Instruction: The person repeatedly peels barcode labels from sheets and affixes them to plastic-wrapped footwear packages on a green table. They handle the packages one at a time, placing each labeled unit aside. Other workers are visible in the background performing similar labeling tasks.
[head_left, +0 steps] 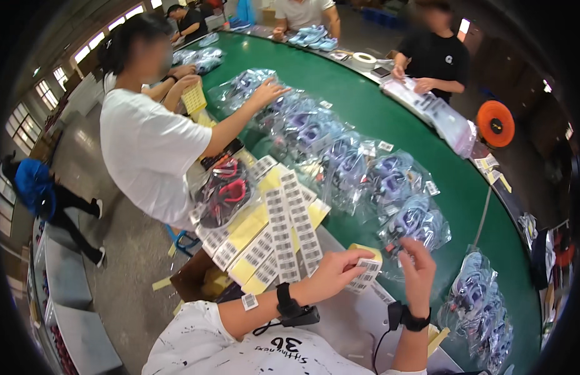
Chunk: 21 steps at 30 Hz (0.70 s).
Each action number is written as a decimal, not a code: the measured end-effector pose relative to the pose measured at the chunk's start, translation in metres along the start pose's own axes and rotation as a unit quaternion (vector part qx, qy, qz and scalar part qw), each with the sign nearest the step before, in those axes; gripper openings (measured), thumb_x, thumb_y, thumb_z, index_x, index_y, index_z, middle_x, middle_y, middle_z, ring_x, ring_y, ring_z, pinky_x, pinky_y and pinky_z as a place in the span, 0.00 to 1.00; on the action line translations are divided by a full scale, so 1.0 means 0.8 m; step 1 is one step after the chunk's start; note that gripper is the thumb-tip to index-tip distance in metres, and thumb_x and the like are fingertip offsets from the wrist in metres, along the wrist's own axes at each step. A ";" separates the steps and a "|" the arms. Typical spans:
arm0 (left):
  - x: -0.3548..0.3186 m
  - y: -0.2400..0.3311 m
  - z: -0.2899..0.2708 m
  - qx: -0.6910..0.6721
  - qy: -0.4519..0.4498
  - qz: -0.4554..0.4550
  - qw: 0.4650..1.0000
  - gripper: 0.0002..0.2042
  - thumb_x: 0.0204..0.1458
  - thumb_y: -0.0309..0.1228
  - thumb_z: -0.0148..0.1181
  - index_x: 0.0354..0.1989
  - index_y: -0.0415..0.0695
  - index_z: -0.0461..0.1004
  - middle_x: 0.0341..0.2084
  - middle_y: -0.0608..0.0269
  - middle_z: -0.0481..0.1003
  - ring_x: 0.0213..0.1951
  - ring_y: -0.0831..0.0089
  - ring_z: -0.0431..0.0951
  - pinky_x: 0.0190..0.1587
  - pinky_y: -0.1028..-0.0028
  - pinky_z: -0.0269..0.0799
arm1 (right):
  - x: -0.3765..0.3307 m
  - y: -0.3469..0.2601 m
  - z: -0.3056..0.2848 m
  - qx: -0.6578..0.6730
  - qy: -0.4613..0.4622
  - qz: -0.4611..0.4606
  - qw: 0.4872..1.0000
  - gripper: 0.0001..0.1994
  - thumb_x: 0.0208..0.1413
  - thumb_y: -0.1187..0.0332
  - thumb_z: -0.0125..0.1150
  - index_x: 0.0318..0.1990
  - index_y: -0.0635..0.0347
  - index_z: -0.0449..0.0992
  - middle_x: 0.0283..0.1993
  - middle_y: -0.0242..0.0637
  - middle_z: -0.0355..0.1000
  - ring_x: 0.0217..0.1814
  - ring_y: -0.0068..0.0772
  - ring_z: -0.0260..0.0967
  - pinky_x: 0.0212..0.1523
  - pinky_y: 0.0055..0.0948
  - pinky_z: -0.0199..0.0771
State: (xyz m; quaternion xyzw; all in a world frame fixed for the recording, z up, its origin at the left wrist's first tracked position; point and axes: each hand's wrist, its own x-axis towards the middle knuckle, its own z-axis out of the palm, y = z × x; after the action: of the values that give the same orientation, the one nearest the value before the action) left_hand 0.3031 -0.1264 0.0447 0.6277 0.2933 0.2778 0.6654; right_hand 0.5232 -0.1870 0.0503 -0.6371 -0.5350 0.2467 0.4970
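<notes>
My left hand (337, 272) is closed on a curled strip of barcode labels (367, 275) with a yellow backing. My right hand (418, 275) is raised just to the right of the strip, fingers bent and apart, with nothing visible in them. Just beyond it lie light-blue shoes in a clear plastic bag (415, 220) on the green conveyor belt (449, 181). More label strips (283, 231) and yellow-backed label sheets (246, 253) are spread to the left of my hands. A loose label (249, 302) sits by my left forearm.
A co-worker in white (149, 137) stands at left, reaching over a row of bagged shoes (312, 128). Black and red bagged shoes (224, 190) rest beside the labels. More bagged shoes (480, 306) lie at right. Across the belt are other people and an orange reel (495, 124).
</notes>
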 end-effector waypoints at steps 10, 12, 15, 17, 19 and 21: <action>0.005 0.013 0.006 0.143 0.006 0.070 0.987 0.13 0.51 0.22 0.61 0.46 0.44 0.77 0.24 0.62 0.77 0.23 0.80 0.72 0.28 0.77 0.69 | -0.056 -0.046 0.040 0.063 0.069 0.022 0.995 0.06 0.48 0.80 0.63 0.35 0.67 0.79 0.35 0.38 0.74 0.37 0.27 0.71 0.38 0.24 0.69; 0.009 0.008 0.011 0.132 -0.002 0.081 0.988 0.11 0.51 0.21 0.61 0.44 0.42 0.77 0.25 0.62 0.78 0.25 0.80 0.75 0.29 0.78 0.71 | -0.054 -0.035 0.034 0.048 0.050 0.023 0.997 0.05 0.49 0.79 0.64 0.35 0.67 0.79 0.35 0.37 0.73 0.37 0.27 0.71 0.39 0.24 0.69; 0.000 0.023 -0.003 0.161 -0.034 0.122 0.979 0.11 0.51 0.19 0.60 0.44 0.37 0.77 0.29 0.62 0.79 0.29 0.80 0.78 0.32 0.82 0.72 | -0.044 -0.035 0.031 0.158 -0.012 0.073 0.985 0.05 0.48 0.77 0.66 0.34 0.66 0.79 0.34 0.37 0.73 0.36 0.28 0.71 0.39 0.25 0.69; -0.004 0.028 -0.009 0.174 -0.050 0.093 0.979 0.10 0.52 0.18 0.59 0.44 0.36 0.76 0.31 0.63 0.79 0.30 0.81 0.79 0.32 0.83 0.73 | -0.047 -0.036 0.030 0.188 -0.033 0.063 0.980 0.06 0.47 0.76 0.66 0.34 0.66 0.79 0.33 0.36 0.72 0.35 0.28 0.70 0.38 0.26 0.69; 0.003 0.030 -0.003 0.145 -0.066 0.038 0.986 0.10 0.53 0.17 0.59 0.44 0.35 0.76 0.32 0.62 0.79 0.32 0.81 0.79 0.33 0.83 0.73 | -0.051 -0.028 0.027 0.181 -0.009 0.038 0.983 0.05 0.47 0.76 0.66 0.33 0.65 0.79 0.32 0.35 0.72 0.35 0.28 0.69 0.36 0.27 0.68; 0.007 0.025 0.002 0.117 -0.062 0.012 0.991 0.12 0.53 0.17 0.58 0.46 0.36 0.75 0.31 0.62 0.80 0.30 0.81 0.79 0.31 0.82 0.73 | -0.054 -0.032 0.030 0.101 0.058 -0.029 0.993 0.03 0.48 0.77 0.65 0.32 0.65 0.79 0.32 0.35 0.71 0.34 0.30 0.67 0.36 0.26 0.67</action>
State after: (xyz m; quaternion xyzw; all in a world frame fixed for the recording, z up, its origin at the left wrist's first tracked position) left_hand 0.3080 -0.1219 0.0643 0.7210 0.2741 0.2099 0.6008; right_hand 0.4789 -0.2198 0.0547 -0.5807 -0.4962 0.2479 0.5959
